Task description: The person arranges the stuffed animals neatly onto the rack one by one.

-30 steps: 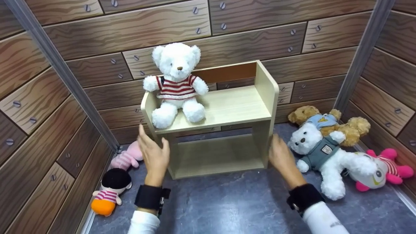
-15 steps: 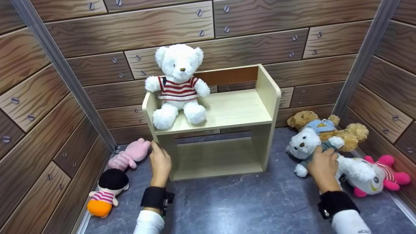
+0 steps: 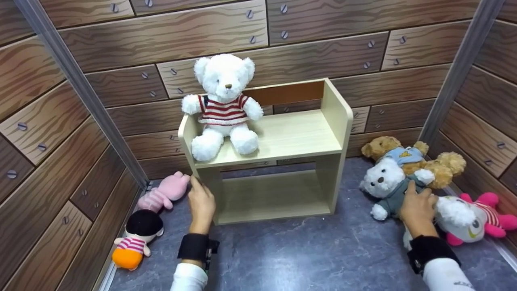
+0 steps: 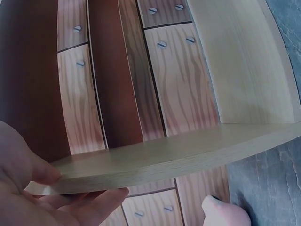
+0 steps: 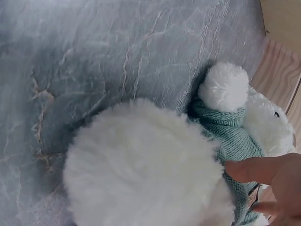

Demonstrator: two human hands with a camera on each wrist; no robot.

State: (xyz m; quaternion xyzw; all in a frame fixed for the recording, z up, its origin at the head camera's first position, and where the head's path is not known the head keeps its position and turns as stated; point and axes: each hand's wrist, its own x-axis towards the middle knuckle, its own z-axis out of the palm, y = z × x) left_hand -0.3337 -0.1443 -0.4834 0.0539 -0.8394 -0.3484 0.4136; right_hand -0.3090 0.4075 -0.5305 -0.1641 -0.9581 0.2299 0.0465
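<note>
My left hand [image 3: 201, 205] grips the left side panel of a small wooden shelf [image 3: 297, 135]. In the left wrist view the thumb lies on the panel's inner face, the fingers [image 4: 106, 205] on its outer side. At the right, my right hand [image 3: 418, 209] holds a white teddy bear [image 3: 383, 178] in a green sweater by its body. The right wrist view shows the thumb [image 5: 251, 169] against the knitted sweater [image 5: 230, 132], with a fluffy foot [image 5: 141, 165] close up. Another white teddy bear [image 3: 226, 87] in a red-striped sweater sits on the upper shelf's left end.
A brown bear [image 3: 442, 165] and a pink-and-white plush toy [image 3: 464, 226] lie beside the green-sweatered bear. Left of the shelf lie a pink plush toy [image 3: 171, 186] and a black-haired doll [image 3: 143, 222]. Wood-patterned walls [image 3: 210, 24] enclose the dark marbled floor [image 3: 303, 250].
My right hand has left the shelf's right side and moved right onto the green-sweatered bear. The left hand has turned and taken hold of the shelf's left panel.
</note>
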